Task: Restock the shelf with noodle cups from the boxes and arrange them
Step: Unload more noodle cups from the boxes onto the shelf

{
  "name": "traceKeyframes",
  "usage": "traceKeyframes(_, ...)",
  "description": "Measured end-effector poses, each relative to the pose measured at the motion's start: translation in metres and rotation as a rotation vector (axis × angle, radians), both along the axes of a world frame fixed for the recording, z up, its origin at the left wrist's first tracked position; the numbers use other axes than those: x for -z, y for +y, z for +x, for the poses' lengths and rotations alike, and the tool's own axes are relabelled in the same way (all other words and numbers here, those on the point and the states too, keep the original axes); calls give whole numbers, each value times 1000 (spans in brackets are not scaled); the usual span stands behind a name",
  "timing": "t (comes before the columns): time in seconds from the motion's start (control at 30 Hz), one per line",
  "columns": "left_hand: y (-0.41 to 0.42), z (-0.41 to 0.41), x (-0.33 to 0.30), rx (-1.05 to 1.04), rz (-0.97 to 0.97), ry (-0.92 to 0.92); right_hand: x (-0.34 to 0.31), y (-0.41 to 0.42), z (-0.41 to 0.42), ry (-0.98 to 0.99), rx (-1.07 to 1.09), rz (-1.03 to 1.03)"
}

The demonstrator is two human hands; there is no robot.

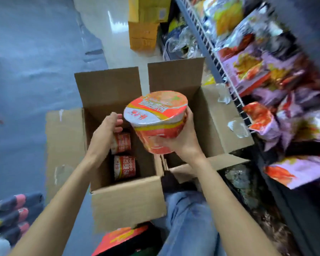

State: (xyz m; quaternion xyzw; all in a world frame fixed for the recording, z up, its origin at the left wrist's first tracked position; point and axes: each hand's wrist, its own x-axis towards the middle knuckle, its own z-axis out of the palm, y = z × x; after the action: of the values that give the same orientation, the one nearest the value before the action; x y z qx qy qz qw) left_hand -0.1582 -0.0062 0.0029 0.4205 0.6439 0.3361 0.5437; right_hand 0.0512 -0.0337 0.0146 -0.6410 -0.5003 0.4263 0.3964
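The right hand (183, 139) grips an orange noodle cup (158, 121) above the open cardboard box (129, 202) while the left hand (107, 130), fingers loose, hovers over two cups (125, 167) inside, so the unloading step seems underway, and carrying it right to the wire shelf (227, 78) likely comes next.

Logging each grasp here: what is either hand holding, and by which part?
The right hand grips the orange noodle cup by its lower side wall. The left hand holds nothing, over the open cardboard box.
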Motion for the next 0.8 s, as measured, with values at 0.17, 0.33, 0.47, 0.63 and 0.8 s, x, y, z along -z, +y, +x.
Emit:
traceKeyframes(0.17,-1,88,-88,349,138,-261,-66,-27,67,138,160,146)
traceKeyframes(0.33,6,178,-138,612,275,-423,-129,-39,132,-88,372,388)
traceKeyframes(0.47,17,255,-165,671,391,-498,-158,-46,196,-339,568,441)
traceKeyframes(0.63,26,348,-190,713,477,-522,-175,-41,252,-376,734,503)
traceKeyframes(0.8,48,386,-181,629,467,-432,-168,-7,281,-497,811,357)
